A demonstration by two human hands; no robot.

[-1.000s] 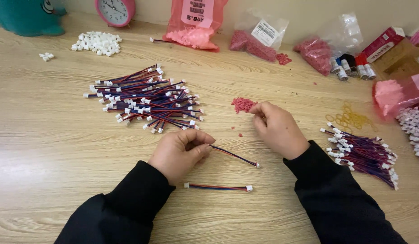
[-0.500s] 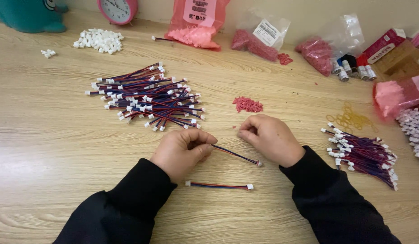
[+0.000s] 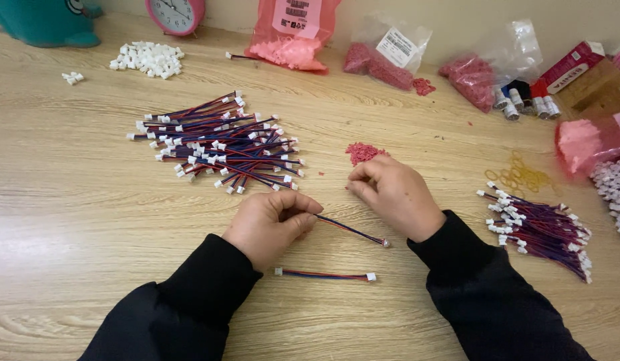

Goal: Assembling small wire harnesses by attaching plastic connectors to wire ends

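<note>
Red-and-blue wire lead (image 3: pixel 353 230) lies slanted on the wooden table (image 3: pixel 69 220), its left end pinched in the left hand (image 3: pixel 270 224). The right hand (image 3: pixel 393 194) sits just right, fingertips closed over something too small to tell, near a small pile of red pieces (image 3: pixel 363 152). Far back, clear bags (image 3: pixel 390 57) hold red pieces; a pink bag (image 3: pixel 293 33) holds pink ones.

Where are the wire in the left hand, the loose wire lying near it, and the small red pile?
held wire (image 3: pixel 353 230), head view, mid-length
loose wire (image 3: pixel 323 275), head view, middle
red pile (image 3: pixel 363 152), head view, centre
</note>
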